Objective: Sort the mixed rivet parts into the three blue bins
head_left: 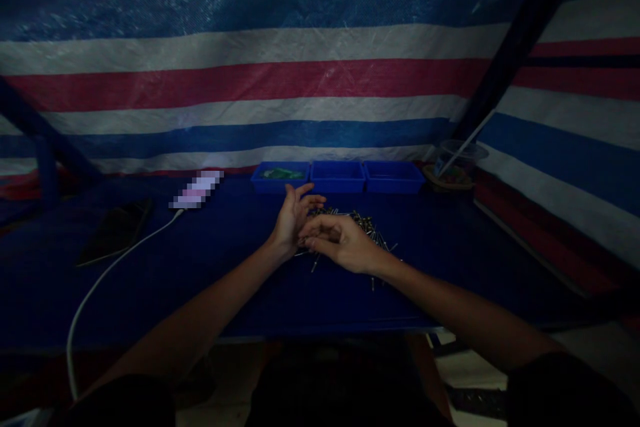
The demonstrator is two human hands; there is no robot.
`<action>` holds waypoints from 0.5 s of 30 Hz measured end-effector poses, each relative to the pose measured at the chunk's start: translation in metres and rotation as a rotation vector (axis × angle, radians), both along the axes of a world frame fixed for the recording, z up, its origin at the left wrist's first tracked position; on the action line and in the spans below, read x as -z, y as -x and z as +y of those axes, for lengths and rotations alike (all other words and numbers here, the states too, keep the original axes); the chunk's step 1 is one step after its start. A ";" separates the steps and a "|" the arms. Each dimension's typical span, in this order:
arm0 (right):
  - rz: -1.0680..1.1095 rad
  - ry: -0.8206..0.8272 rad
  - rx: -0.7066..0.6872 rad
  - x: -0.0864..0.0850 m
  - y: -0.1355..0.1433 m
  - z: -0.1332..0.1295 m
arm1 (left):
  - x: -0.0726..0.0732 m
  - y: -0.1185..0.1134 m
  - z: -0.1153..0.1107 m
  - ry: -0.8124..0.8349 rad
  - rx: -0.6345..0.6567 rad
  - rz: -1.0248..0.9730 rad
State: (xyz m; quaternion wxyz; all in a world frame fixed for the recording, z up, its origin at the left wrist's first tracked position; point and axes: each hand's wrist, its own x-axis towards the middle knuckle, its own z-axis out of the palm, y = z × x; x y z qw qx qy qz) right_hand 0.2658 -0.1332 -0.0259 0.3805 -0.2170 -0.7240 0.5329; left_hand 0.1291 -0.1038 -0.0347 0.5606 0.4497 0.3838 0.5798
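Note:
My left hand (294, 219) is raised over the blue table with its palm turned to the right and its fingers apart. Close against that palm is my right hand (347, 242), its fingers curled and thumb drawn in towards them. Whatever lies between its fingertips is too dark and small to name. Behind and beneath my right hand spreads a pile of thin metal pins or screws (376, 232), with shiny shafts and some brassy ends. Part of the pile is hidden by both hands.
Three blue trays stand in a row behind the pile; the left tray (256, 181) holds something green. A clear cup (453, 159) with a white stick sits at the right. Leftward lie a dark phone (116, 230) and a lit, blurred device (197, 189) with a white cable (107, 271).

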 end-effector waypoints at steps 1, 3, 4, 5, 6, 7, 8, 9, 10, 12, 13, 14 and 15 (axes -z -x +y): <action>0.017 -0.084 0.059 -0.005 -0.003 0.001 | 0.000 0.004 0.003 -0.029 -0.043 0.103; 0.064 -0.325 0.287 -0.019 -0.012 0.009 | 0.000 0.015 0.009 -0.169 -0.142 0.411; 0.087 -0.454 0.432 -0.027 -0.017 0.017 | 0.001 0.021 0.012 -0.261 -0.184 0.586; 0.104 -0.569 0.578 -0.035 -0.021 0.027 | 0.002 0.026 0.015 -0.346 -0.216 0.747; 0.099 -0.663 0.707 -0.042 -0.025 0.040 | 0.003 0.031 0.017 -0.415 -0.232 0.882; 0.063 -0.726 0.808 -0.048 -0.028 0.054 | 0.004 0.035 0.019 -0.465 -0.230 0.988; -0.001 -0.768 0.868 -0.052 -0.031 0.070 | 0.006 0.038 0.020 -0.501 -0.212 1.065; -0.078 -0.792 0.901 -0.054 -0.034 0.085 | 0.008 0.041 0.022 -0.528 -0.181 1.122; -0.177 -0.794 0.903 -0.052 -0.036 0.098 | 0.009 0.043 0.022 -0.545 -0.136 1.168; -0.351 -0.787 0.876 -0.039 -0.041 0.117 | 0.012 0.046 0.023 -0.546 -0.022 1.251; -0.407 -0.787 0.853 -0.029 -0.044 0.121 | 0.012 0.046 0.022 -0.531 0.034 1.285; -0.438 -0.789 0.834 -0.018 -0.048 0.121 | 0.013 0.047 0.022 -0.511 0.083 1.310; -0.451 -0.795 0.818 -0.006 -0.052 0.119 | 0.012 0.047 0.021 -0.492 0.120 1.323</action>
